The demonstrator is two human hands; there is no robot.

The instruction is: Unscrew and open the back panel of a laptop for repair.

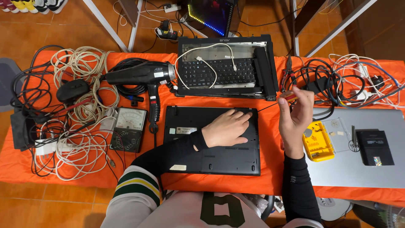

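Currently the left hand (228,128) lies flat and open on the upturned black laptop (212,140), a rigid, probably slick-shelled unit best gripped by its side edges. The right hand (294,116) pinches a slim red-handled screwdriver (289,97), light and stiff, above the orange cloth (270,126).

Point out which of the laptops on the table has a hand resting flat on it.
The black laptop lying bottom-up at the centre, under the left hand. The silver laptop carries only small parts, and the stripped keyboard chassis behind carries a white cable.

Head view, steeply down, near
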